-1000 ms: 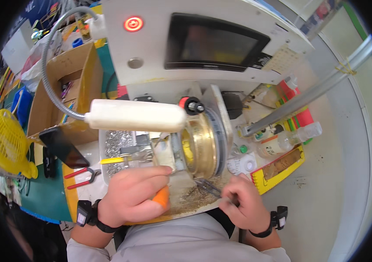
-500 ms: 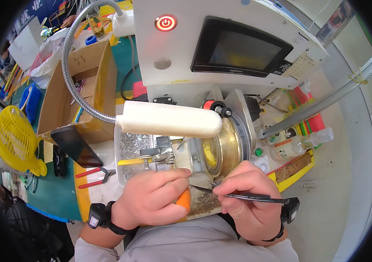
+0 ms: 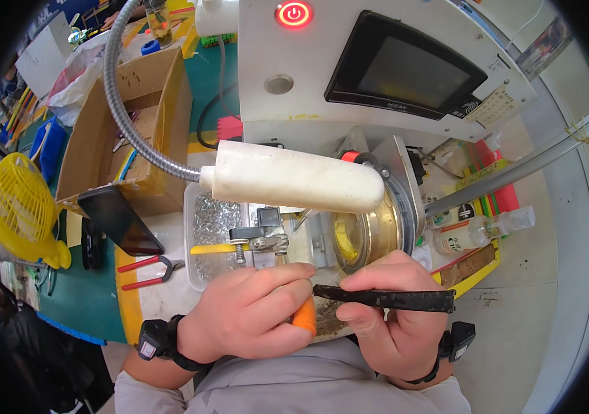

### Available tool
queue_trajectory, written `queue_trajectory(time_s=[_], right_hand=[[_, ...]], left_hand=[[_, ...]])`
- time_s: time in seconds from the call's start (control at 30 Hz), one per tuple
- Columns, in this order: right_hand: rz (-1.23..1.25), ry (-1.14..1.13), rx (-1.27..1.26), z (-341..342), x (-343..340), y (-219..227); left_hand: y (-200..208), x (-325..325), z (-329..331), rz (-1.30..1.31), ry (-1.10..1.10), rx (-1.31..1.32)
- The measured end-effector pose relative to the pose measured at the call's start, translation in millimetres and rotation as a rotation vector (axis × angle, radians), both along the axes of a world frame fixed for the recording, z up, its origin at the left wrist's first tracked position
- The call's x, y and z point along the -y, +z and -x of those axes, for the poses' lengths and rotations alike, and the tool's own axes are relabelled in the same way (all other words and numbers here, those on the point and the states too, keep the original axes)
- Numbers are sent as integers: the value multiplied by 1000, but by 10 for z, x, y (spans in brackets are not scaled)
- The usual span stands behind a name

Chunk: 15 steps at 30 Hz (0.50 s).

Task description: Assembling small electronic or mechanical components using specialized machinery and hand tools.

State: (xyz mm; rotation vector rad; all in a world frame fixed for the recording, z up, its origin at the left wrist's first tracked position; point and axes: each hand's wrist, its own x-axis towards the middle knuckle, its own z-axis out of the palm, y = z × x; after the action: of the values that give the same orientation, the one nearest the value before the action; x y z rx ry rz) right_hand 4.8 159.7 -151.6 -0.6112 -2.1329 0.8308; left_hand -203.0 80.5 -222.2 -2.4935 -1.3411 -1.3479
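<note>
My left hand [image 3: 246, 310] is closed, its fingers bent together. An orange rounded piece [image 3: 305, 319] shows at its fingers; whether it is held or worn on a finger I cannot tell, and anything in the pinch is hidden. My right hand [image 3: 401, 317] is closed on flat black tweezers [image 3: 391, 299] lying almost level, with the narrow end right by my left fingertips. Just beyond my hands are a brass-coloured wheel [image 3: 385, 238] and a metal clamp [image 3: 270, 243] with a yellow handle [image 3: 211, 249].
A white tubular lamp [image 3: 294, 176] on a bendable metal neck hangs over the work area. Behind stands a machine with a dark screen [image 3: 405, 72]. Left are a tub of small metal parts [image 3: 215, 221], red-handled pliers [image 3: 149, 270], a phone [image 3: 120, 221] and a cardboard box [image 3: 170, 124]; right, a clear bottle [image 3: 474, 233].
My right hand has rolled the tweezers so their broad flat side faces up. The whole scene has shifted slightly to the right in view, while the left hand keeps its closed grip.
</note>
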Motion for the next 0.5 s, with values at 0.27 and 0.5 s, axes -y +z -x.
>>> queue_trajectory(time_s=[0.27, 0.5], right_hand=[[78, -5, -13, -18, 33, 0], [67, 19, -38, -20, 20, -13]], left_hand=[[-13, 26, -10, 17, 0, 15], [9, 10, -7, -5, 10, -5]])
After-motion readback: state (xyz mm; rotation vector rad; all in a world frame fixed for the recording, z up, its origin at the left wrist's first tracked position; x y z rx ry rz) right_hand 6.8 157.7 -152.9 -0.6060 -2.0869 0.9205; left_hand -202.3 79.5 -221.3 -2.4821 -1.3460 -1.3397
